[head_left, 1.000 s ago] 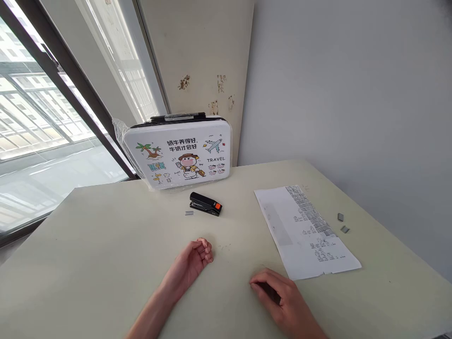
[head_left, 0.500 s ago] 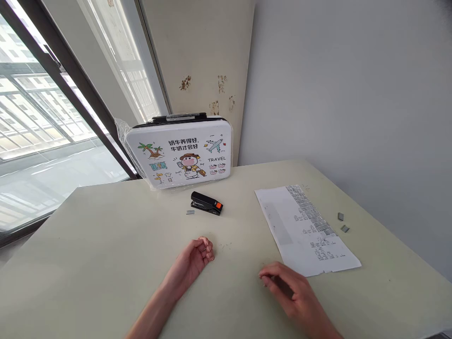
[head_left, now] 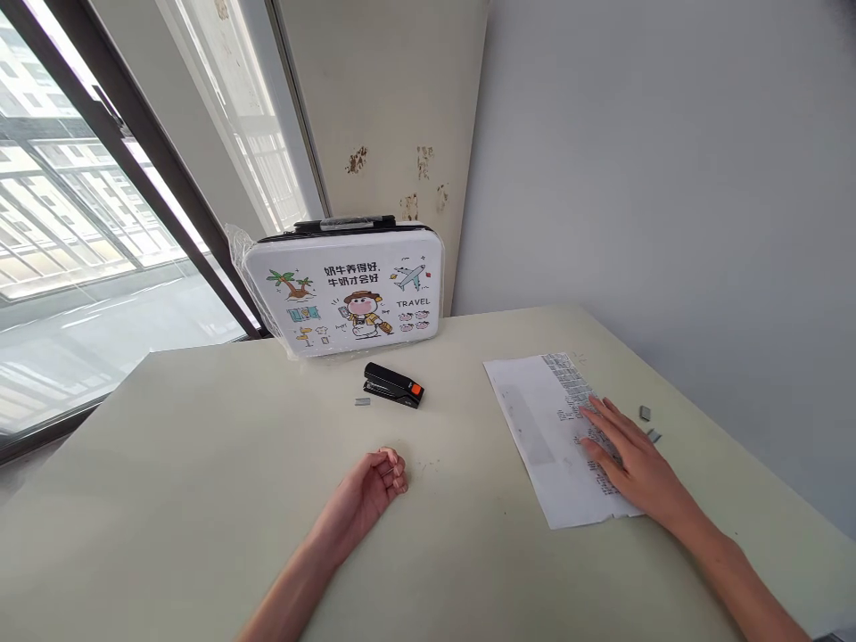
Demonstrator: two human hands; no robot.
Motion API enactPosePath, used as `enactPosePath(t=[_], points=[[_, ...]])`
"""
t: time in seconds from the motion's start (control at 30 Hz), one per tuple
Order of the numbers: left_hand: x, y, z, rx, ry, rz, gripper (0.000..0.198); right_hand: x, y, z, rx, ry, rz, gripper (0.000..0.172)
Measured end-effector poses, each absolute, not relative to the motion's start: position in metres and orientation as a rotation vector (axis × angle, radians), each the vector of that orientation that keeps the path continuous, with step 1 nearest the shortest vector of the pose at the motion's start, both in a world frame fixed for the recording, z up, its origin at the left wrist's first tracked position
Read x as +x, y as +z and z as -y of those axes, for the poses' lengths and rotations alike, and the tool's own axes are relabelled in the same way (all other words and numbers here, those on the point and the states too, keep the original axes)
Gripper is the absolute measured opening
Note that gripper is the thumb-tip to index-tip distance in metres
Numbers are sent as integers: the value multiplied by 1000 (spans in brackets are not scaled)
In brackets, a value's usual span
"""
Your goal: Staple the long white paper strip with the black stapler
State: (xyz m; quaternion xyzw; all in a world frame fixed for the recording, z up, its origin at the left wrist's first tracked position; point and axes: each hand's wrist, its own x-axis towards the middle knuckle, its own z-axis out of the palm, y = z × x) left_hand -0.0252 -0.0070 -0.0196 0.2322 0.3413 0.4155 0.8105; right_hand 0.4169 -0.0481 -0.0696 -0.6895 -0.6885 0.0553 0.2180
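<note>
My right hand point(head_left: 632, 459) is over the right part of a white printed sheet of paper point(head_left: 528, 428), palm down with the fingers spread. Whether it presses on the sheet is hard to tell. A row of grey staple strips point(head_left: 565, 373) lies along the sheet's far right part, partly covered by that hand. My left hand point(head_left: 378, 486) rests on the table, palm turned up, its fingers loosely curled and nothing visible in them. Beyond it lies a black stapler point(head_left: 393, 385) with an orange patch, beside a short staple strip point(head_left: 362, 402).
A white suitcase point(head_left: 361, 294) with cartoon prints and clear plastic wrap stands at the back of the pale table point(head_left: 167, 481). Two small grey pieces, one of them a staple strip point(head_left: 645, 413), lie right of the paper. A window point(head_left: 80, 205) is at left, a wall point(head_left: 655, 178) at right.
My right hand has moved right and away from me, from the table in front of the paper to over it, and its fingers have spread. My left hand stays put.
</note>
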Motion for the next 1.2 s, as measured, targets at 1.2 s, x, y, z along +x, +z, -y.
enactPosePath(t=[1.2], points=[[-14,4,25,1305,972,-879,20,222,-76,128,-1531,163,2244,85]])
